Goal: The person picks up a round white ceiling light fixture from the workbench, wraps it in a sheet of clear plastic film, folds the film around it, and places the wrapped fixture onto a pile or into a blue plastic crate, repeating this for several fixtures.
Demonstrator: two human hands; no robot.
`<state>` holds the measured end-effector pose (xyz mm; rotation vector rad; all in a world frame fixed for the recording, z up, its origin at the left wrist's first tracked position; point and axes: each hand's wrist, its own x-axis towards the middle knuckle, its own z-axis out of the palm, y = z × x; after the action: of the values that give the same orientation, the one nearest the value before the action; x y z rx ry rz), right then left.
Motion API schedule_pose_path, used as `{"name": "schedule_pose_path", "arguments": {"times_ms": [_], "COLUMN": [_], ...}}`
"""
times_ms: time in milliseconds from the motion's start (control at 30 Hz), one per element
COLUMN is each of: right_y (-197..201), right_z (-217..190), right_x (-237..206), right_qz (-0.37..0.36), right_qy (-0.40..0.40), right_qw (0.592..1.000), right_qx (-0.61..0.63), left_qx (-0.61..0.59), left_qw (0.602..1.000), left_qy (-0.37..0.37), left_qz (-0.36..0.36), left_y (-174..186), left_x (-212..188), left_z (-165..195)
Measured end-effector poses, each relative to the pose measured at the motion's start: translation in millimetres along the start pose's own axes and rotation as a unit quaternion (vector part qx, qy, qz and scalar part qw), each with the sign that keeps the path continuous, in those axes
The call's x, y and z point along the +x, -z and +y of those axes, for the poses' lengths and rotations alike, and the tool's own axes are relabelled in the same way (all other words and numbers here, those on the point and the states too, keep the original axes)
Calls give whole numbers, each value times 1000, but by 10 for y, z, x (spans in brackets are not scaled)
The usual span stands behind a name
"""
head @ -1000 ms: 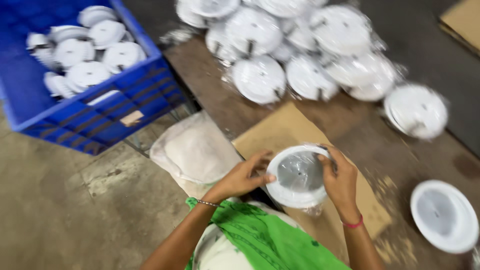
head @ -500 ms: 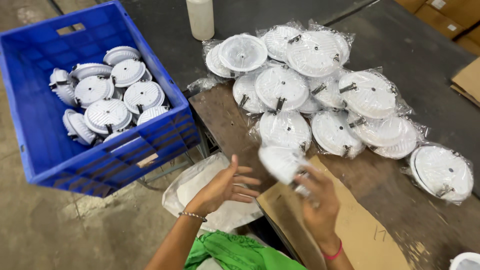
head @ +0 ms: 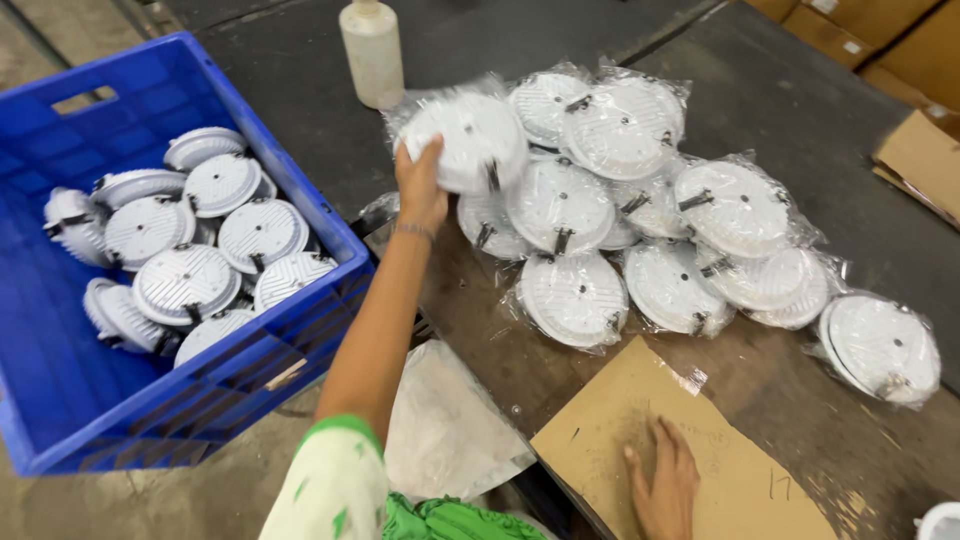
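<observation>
My left hand [head: 420,188] is stretched out over the dark table and grips the edge of a white round light fixture in a clear bag [head: 468,140], blurred, at the left side of a pile of several bagged fixtures [head: 620,210]. My right hand [head: 665,490] lies flat, fingers apart, on a brown cardboard sheet [head: 640,430] near the table's front edge and holds nothing.
A blue plastic crate [head: 300,210] on the floor at the left holds several unbagged white fixtures [head: 185,280]. A pale plastic bottle [head: 372,50] stands behind the pile. Clear empty bags [head: 445,425] hang off the table edge. Cardboard boxes [head: 920,150] sit at the far right.
Both hands held one fixture over the cardboard before. Now my left hand has reached out to the pile with a bagged fixture, and my right hand has dropped onto the cardboard.
</observation>
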<state>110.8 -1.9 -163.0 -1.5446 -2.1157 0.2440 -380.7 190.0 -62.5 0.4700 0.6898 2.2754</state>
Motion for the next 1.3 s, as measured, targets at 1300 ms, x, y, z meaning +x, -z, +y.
{"name": "schedule_pose_path", "arguments": {"times_ms": [1300], "right_y": [1075], "right_z": [1711], "right_x": [-780], "right_qz": [166], "right_qy": [-113], "right_qw": [972], "right_qx": [122], "left_qx": [748], "left_qw": [552], "left_qy": [-158], "left_qz": [-333], "left_y": [-334], "left_x": [-4477], "left_z": [-1580]}}
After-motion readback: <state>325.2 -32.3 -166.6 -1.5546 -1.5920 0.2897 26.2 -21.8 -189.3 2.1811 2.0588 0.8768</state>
